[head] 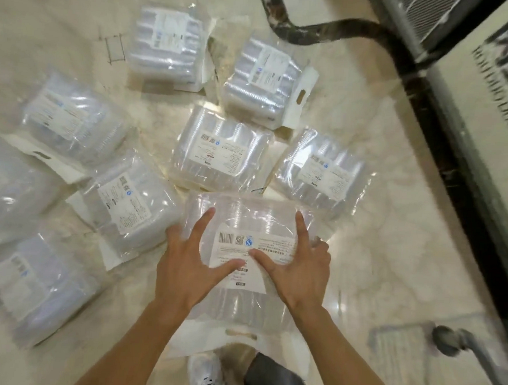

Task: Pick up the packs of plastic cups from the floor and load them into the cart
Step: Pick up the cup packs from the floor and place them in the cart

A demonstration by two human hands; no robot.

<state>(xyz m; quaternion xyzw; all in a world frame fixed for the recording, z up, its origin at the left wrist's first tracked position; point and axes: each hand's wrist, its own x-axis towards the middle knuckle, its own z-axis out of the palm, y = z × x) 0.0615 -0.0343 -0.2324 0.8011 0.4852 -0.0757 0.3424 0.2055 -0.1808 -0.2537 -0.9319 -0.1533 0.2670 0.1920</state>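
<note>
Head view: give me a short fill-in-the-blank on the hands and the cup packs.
1. Both the left hand and the right hand hold the same ____ of plastic cups.
2. The held pack has a white ____ with a barcode on top.
3. The other packs lie on the ____.
4. On the held pack the two thumbs point ____ each other.

Missing words: pack; label; floor; toward
</note>
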